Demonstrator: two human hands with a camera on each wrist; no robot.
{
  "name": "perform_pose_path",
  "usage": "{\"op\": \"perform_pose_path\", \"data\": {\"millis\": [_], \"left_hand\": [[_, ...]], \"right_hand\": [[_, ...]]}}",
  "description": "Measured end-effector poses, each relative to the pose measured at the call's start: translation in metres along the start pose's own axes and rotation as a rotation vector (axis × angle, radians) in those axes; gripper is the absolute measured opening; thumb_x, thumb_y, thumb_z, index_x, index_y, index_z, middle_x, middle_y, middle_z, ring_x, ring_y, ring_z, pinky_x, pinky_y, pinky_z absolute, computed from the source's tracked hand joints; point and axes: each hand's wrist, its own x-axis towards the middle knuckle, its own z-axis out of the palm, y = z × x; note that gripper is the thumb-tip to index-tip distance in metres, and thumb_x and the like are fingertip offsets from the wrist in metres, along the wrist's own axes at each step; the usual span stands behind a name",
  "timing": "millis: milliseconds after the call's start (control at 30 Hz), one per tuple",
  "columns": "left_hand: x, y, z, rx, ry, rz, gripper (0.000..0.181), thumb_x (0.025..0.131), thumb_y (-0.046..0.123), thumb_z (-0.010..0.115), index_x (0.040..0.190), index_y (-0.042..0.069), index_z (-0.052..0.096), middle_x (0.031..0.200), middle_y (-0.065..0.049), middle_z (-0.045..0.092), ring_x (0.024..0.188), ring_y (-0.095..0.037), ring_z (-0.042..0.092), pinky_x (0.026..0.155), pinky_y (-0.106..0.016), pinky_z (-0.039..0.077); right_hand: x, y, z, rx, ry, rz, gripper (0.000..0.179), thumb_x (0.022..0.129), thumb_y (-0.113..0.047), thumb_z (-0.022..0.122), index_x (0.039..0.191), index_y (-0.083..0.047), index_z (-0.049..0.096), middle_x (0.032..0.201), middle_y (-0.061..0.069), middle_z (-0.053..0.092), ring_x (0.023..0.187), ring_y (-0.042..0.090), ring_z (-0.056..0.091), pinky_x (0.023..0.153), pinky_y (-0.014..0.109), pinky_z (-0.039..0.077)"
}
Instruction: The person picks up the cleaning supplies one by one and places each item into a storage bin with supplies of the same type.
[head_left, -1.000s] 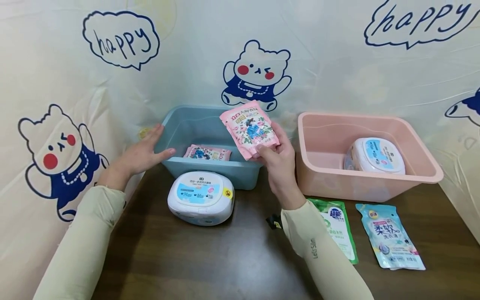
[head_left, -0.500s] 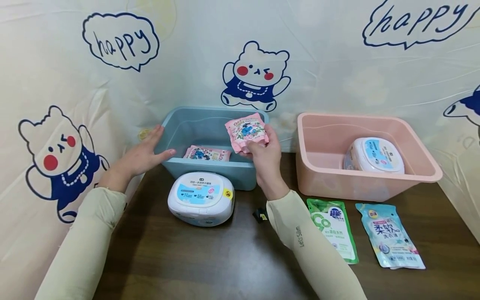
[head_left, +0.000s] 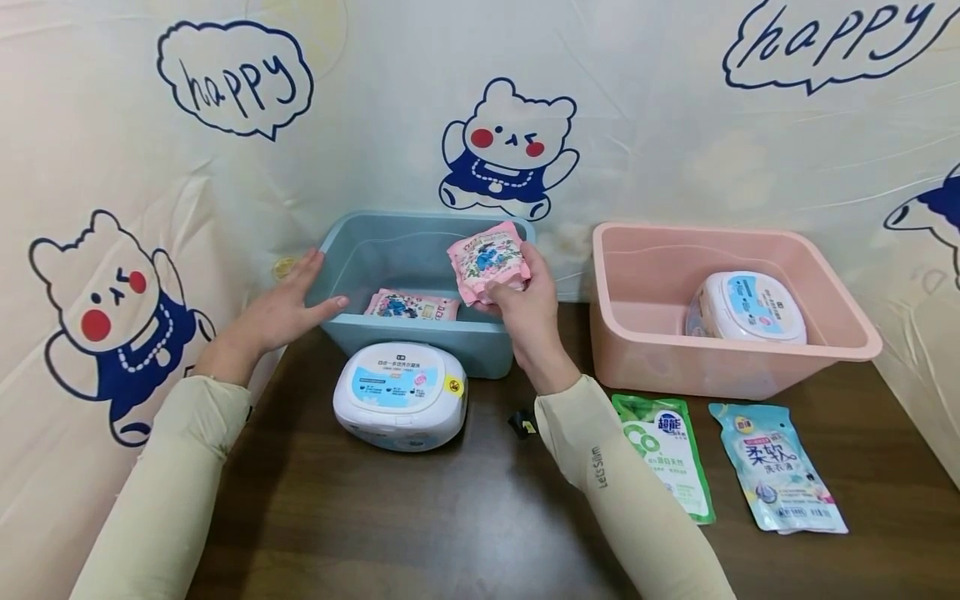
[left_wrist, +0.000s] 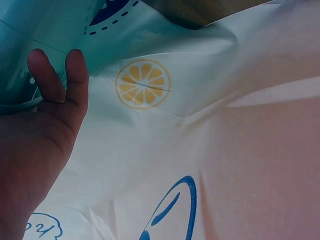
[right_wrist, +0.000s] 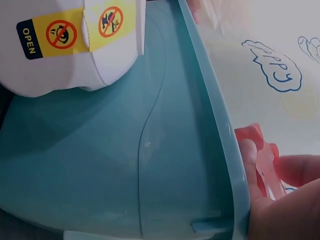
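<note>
My right hand (head_left: 534,321) pinches a pink laundry detergent packet (head_left: 487,262) between thumb and fingers. It holds the packet tilted over the right end of a blue bin (head_left: 491,354). In the right wrist view, a fold of the pink packet (right_wrist: 268,167) shows beyond the bin's rim. On the bin's floor lies another pink packet (head_left: 412,306), partly hidden by the front wall. My left hand (head_left: 281,304) rests at the bin's left rim with fingers spread and straight, holding nothing. A white laundry pod tub (head_left: 401,396) stands right in front of the bin.
To the right stands a pink bin (head_left: 667,367) with a second white tub (head_left: 753,308) inside. In front of it lie a green pouch (head_left: 667,458), partly behind my right sleeve, and a light blue pouch (head_left: 780,471). A small black item (head_left: 522,423) sits by the right forearm.
My right hand has moved left and slightly down with the pink packet, bringing it over the blue bin; it is nearly still over the last half second. The left hand stays in place.
</note>
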Motion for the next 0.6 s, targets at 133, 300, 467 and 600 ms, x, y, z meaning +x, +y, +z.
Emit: {"op": "perform_pose_path", "data": {"millis": [133, 300, 467, 600], "left_hand": [[-0.0001, 0.0004, -0.0015, -0.001, -0.008, 0.011, 0.1, 0.096, 0.07, 0.044, 0.161, 0.021, -0.014, 0.166, -0.001, -0.02, 0.15, -0.046, -0.004, 0.107, -0.078, 0.01], [-0.0001, 0.0003, -0.0021, -0.006, -0.007, 0.026, 0.1, 0.096, 0.07, 0.044, 0.161, 0.02, -0.013, 0.166, -0.001, -0.019, 0.151, -0.044, -0.004, 0.108, -0.077, 0.01], [-0.0005, 0.0011, -0.0019, -0.018, 0.001, 0.028, 0.1, 0.096, 0.07, 0.044, 0.161, 0.021, -0.012, 0.167, -0.001, -0.019, 0.151, -0.044, -0.004, 0.108, -0.077, 0.009], [-0.0011, 0.0016, -0.0015, -0.008, 0.005, 0.017, 0.099, 0.095, 0.071, 0.043, 0.161, 0.022, -0.013, 0.167, -0.001, -0.019, 0.151, -0.045, -0.003, 0.107, -0.078, 0.011]], "right_hand": [[0.0009, -0.0015, -0.0017, 0.024, -0.029, 0.005, 0.078, 0.092, 0.018, 0.055, 0.159, -0.01, 0.028, 0.137, 0.016, 0.051, 0.102, 0.031, 0.066, 0.074, 0.035, 0.06], [0.0019, -0.0012, -0.0029, 0.051, -0.037, 0.005, 0.078, 0.091, 0.019, 0.054, 0.159, -0.009, 0.029, 0.135, 0.018, 0.051, 0.1, 0.031, 0.066, 0.073, 0.035, 0.06], [0.0024, -0.0014, -0.0053, 0.07, -0.057, 0.009, 0.08, 0.089, 0.02, 0.054, 0.159, -0.01, 0.029, 0.137, 0.016, 0.051, 0.103, 0.031, 0.065, 0.075, 0.036, 0.06], [0.0038, -0.0013, -0.0079, 0.079, -0.094, 0.006, 0.083, 0.087, 0.024, 0.051, 0.159, -0.011, 0.029, 0.144, 0.012, 0.048, 0.111, 0.03, 0.063, 0.081, 0.037, 0.059]]}}
